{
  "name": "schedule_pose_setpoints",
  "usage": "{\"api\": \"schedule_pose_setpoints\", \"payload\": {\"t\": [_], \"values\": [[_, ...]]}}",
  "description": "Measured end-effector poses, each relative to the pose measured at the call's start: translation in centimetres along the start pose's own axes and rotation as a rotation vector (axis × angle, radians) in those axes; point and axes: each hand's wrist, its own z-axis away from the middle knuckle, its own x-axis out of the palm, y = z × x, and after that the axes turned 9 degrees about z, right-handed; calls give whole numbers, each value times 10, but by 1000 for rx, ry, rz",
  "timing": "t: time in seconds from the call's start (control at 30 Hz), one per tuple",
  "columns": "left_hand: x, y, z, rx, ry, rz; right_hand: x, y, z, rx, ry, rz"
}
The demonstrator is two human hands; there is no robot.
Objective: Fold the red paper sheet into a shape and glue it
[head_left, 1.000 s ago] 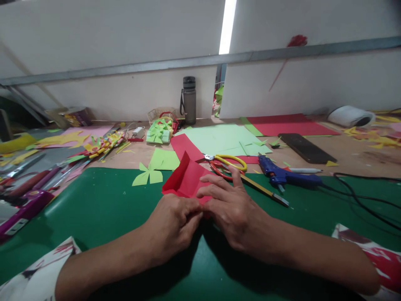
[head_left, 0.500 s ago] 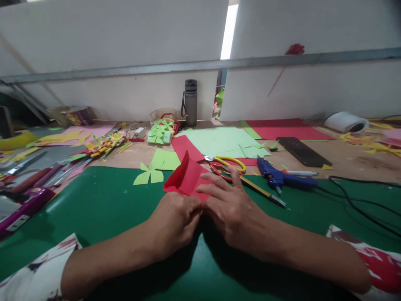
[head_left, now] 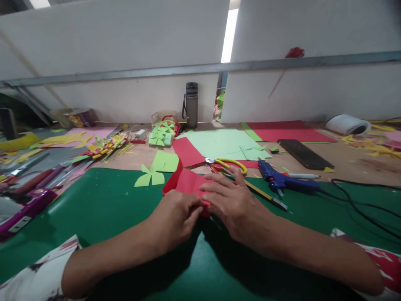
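Observation:
Both hands are on a piece of red paper (head_left: 190, 182) with a raised fold along its left side. My left hand (head_left: 177, 213) is closed, pinching the paper's near edge between thumb and fingers. The fingers of my right hand (head_left: 230, 205) rest across the sheet's right part, with the thumb side at the near edge; its grip below is partly hidden. Just beyond the right hand are yellow-and-red-handled scissors (head_left: 232, 164) and a yellow cutter knife (head_left: 265, 193). A light-green paper leaf shape (head_left: 150, 176) lies left of the red paper.
A blue glue gun (head_left: 282, 179) with a black cord lies right, near a phone (head_left: 305, 154). Pale green sheets (head_left: 216, 142), a red sheet (head_left: 291, 130) and a grey bottle (head_left: 191, 106) are farther back. Tools and a purple object (head_left: 28, 209) crowd the left of the green mat (head_left: 112, 200).
The red paper's upright left flap has tipped lower and the sheet lies flatter. My left thumb has shifted along the near edge. The whole view has moved slightly.

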Motion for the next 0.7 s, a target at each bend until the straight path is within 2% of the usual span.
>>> {"api": "schedule_pose_setpoints", "payload": {"t": [0.13, 0.33, 0.43, 0.57, 0.7], "values": [[-7, 3, -4, -79, 13, 168, -4, 9, -5, 141, -109, -139], [-7, 7, -5, -128, 27, 167, -6, 4, -10, 240, -232, -221], [-5, 4, -4, -77, 10, 168, -9, 0, -10, 249, -229, -248], [-7, -4, -2, 44, 30, 128, -12, 1, -8, 200, -185, -174], [-6, -6, -1, 75, 32, 63, -5, 2, -7, 157, -146, -101]]}}
